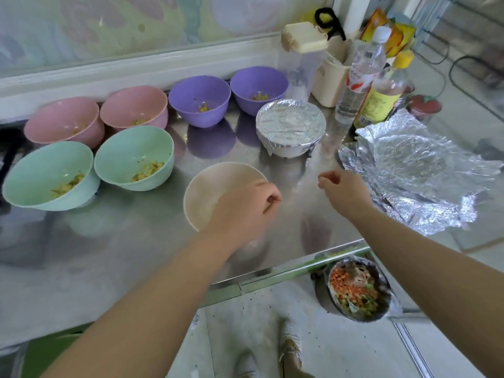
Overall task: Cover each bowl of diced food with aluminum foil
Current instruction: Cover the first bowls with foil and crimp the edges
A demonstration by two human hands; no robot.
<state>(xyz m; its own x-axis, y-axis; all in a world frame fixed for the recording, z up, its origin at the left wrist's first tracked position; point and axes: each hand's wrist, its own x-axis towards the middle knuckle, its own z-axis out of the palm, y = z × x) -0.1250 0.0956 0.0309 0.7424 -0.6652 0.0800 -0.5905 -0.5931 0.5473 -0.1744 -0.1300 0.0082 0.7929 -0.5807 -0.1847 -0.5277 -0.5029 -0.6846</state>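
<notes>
- The left hand (pixel 242 208) hides the cream bowl's (pixel 207 192) right rim and contents; its grip is curled, but I cannot tell whether it pinches anything.
- The right hand (pixel 343 192) hovers above the desk (pixel 136 241) beside the crumpled foil (pixel 417 170), grip curled in on nothing.

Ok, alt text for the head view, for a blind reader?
Left hand over a beige bowl, right hand beside it, on a steel counter; behind, one foil-covered bowl and six uncovered pastel bowls; crumpled foil at right.
</notes>
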